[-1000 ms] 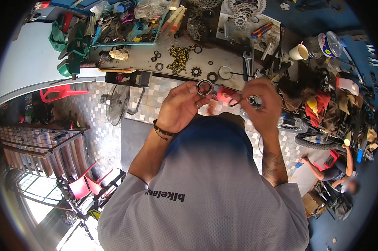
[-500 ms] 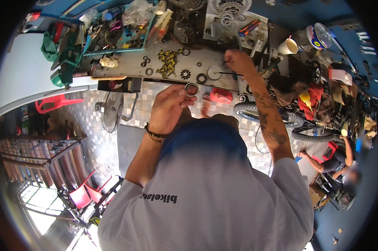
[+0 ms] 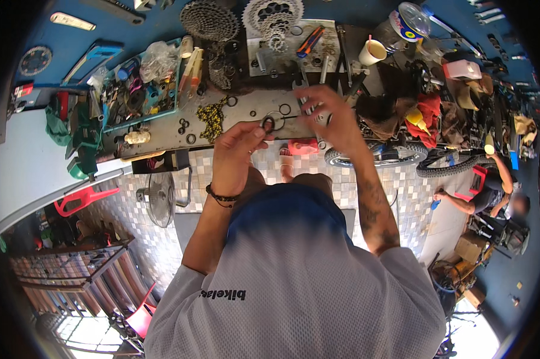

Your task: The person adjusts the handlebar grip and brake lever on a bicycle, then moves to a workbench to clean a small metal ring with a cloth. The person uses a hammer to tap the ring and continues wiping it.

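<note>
Being pinched at the fingertips of the left hand, a dark ring is held unjoined between the hands; the right hand, blurred, is spread, seemingly empty; loose rings and a chain are left separate on the tabletop beyond.

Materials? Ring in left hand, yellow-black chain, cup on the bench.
Ring in the left hand: dark; metal, plastic or rubber, can't tell.
Chain: likely metal, coloured coating; yellow and black links.
Cup: probably paper, pale and matte; plastic possible.
</note>
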A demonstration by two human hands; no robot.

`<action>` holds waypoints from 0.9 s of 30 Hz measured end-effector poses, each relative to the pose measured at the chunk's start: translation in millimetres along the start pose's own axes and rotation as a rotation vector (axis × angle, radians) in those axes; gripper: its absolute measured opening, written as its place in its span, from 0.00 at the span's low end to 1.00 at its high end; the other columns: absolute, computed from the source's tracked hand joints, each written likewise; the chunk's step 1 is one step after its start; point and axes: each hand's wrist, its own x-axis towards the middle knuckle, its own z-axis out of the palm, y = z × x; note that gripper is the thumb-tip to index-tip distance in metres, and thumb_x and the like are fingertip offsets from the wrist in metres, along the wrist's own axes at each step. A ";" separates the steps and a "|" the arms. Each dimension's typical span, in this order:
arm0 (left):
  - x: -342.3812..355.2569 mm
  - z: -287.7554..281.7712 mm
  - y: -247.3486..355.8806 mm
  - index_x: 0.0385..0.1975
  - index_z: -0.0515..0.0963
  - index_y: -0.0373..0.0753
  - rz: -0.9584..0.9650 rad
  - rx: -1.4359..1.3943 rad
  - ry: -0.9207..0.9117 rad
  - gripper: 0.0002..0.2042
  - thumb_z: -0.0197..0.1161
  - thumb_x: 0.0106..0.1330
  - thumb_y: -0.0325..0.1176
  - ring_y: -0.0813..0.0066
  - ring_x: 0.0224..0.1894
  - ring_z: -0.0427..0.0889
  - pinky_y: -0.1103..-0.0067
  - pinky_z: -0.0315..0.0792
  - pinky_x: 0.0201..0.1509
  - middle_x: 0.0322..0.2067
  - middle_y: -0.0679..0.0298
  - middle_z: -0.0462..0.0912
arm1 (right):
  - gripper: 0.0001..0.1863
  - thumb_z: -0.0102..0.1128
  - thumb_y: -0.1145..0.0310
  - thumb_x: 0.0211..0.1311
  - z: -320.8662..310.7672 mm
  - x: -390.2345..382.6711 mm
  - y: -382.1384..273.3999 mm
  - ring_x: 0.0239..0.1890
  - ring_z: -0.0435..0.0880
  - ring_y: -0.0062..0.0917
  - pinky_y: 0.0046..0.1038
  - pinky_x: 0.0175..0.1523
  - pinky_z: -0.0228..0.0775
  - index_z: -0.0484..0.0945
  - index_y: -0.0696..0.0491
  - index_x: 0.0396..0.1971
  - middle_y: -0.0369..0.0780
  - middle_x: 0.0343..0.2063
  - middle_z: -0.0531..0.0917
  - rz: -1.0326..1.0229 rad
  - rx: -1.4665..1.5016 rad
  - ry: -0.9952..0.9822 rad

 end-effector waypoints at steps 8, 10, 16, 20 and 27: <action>16.3 49.2 -10.5 0.49 0.81 0.28 -0.040 0.019 -0.274 0.09 0.62 0.73 0.23 0.68 0.50 0.86 0.71 0.78 0.59 0.50 0.57 0.86 | 0.29 0.82 0.73 0.50 8.5 -49.8 -49.5 0.43 0.89 0.28 0.27 0.41 0.83 0.84 0.54 0.56 0.42 0.46 0.85 0.089 -0.068 0.229; 17.4 54.2 -13.2 0.48 0.81 0.28 -0.043 0.055 -0.318 0.09 0.62 0.73 0.22 0.69 0.51 0.85 0.71 0.78 0.59 0.51 0.56 0.85 | 0.27 0.81 0.73 0.51 3.1 -56.7 -49.3 0.41 0.89 0.29 0.28 0.41 0.83 0.85 0.54 0.54 0.42 0.46 0.85 0.101 -0.095 0.266; 18.9 61.3 -11.4 0.46 0.83 0.30 -0.074 0.061 -0.339 0.08 0.67 0.71 0.26 0.78 0.44 0.83 0.77 0.76 0.54 0.43 0.62 0.87 | 0.24 0.79 0.75 0.52 -1.7 -67.4 -54.5 0.39 0.88 0.31 0.28 0.41 0.82 0.86 0.54 0.52 0.42 0.47 0.85 0.064 -0.202 0.297; 18.2 63.7 -8.7 0.45 0.83 0.31 -0.045 0.090 -0.354 0.08 0.67 0.72 0.28 0.79 0.43 0.83 0.78 0.77 0.52 0.42 0.63 0.87 | 0.24 0.79 0.75 0.52 1.3 -65.9 -57.4 0.40 0.87 0.32 0.29 0.43 0.82 0.86 0.53 0.51 0.42 0.48 0.85 0.039 -0.215 0.291; 26.3 55.9 -5.5 0.44 0.81 0.33 -0.026 -0.113 -0.195 0.11 0.61 0.78 0.37 0.75 0.41 0.84 0.76 0.77 0.50 0.37 0.62 0.85 | 0.24 0.81 0.74 0.50 2.4 -66.1 -60.3 0.45 0.87 0.34 0.31 0.46 0.82 0.86 0.52 0.51 0.41 0.48 0.86 -0.001 -0.125 0.241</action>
